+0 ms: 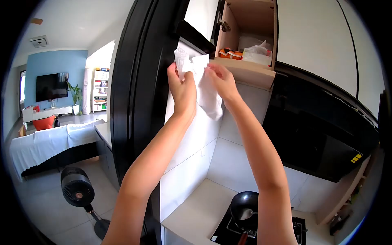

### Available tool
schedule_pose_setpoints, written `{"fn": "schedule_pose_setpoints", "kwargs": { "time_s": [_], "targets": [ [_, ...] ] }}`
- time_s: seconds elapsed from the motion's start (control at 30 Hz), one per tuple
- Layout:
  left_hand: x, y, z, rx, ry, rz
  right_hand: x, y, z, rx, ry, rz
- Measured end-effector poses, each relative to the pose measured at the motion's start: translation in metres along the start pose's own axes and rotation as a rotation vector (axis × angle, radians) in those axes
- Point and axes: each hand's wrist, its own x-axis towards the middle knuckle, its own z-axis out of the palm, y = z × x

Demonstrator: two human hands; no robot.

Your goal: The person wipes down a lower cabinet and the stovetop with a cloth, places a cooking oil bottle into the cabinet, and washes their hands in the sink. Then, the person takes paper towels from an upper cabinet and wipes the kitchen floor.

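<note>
Both my hands are raised to a bunch of white paper towel [200, 62] against the tiled wall, beside the open cabinet. My left hand [182, 92] pinches its left side between thumb and fingers, where a folded, textured edge sticks up. At the upper right part, my right hand [222, 81] has its thumb and fingertips closed on the paper. Below the fingers, a white, rounded lower part hangs down along the wall; whether it is more paper or a wrapper, I cannot tell.
An open cabinet [245, 24] above holds a plastic bag [257, 53] and an orange packet [230, 53]. A black range hood [314, 126] hangs at right over a stove with a black wok [241, 200]. A dark door frame [141, 81] stands left; a fan [77, 190] is beyond.
</note>
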Motion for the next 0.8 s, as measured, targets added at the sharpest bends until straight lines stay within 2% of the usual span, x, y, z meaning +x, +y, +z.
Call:
{"fn": "schedule_pose_setpoints", "kwargs": {
  "time_s": [0.03,0.1,0.17,0.23,0.3,0.37,0.43,0.5,0.57,0.63,0.67,0.7,0.77,0.8],
  "targets": [
    [-0.001,0.007,-0.004,0.008,0.003,0.008,-0.01,-0.013,-0.002,0.01,-0.005,-0.004],
    [-0.001,0.02,-0.012,-0.222,-0.078,-0.126,-0.046,-0.047,-0.006,0.2,-0.021,0.159],
    [-0.008,0.033,-0.018,-0.287,-0.086,-0.119,-0.056,-0.029,-0.01,0.215,-0.012,0.199],
    [-0.013,0.042,-0.026,-0.334,-0.165,-0.15,-0.07,-0.023,-0.016,0.352,-0.111,0.339],
    [-0.019,0.044,-0.032,-0.303,-0.198,-0.175,-0.082,-0.023,-0.019,0.448,-0.167,0.275],
    [-0.022,0.04,-0.039,-0.202,-0.192,-0.277,-0.091,-0.031,-0.022,0.511,-0.209,0.368],
    [-0.02,0.03,-0.047,-0.123,-0.219,-0.253,-0.092,-0.032,-0.021,0.552,-0.213,0.398],
    [-0.012,0.024,-0.048,-0.015,-0.283,-0.306,-0.082,-0.009,-0.013,0.461,-0.067,0.436],
    [-0.006,0.032,-0.035,-0.03,-0.233,-0.336,-0.067,-0.004,-0.009,0.403,-0.065,0.378],
    [-0.001,0.043,-0.026,0.035,-0.311,-0.439,-0.057,-0.011,-0.011,0.409,0.007,0.641],
    [-0.003,0.041,-0.026,0.136,-0.357,-0.406,-0.057,-0.022,-0.011,0.468,-0.122,0.575],
    [-0.007,0.042,-0.03,0.143,-0.355,-0.411,-0.061,-0.019,-0.006,0.475,-0.124,0.581],
    [-0.029,0.044,-0.043,0.422,-0.532,-0.378,-0.082,-0.005,0.003,0.478,-0.209,0.426],
    [-0.046,0.044,-0.051,0.389,-0.536,-0.363,-0.099,0.002,-0.001,0.519,-0.287,0.402]
  ]
}}
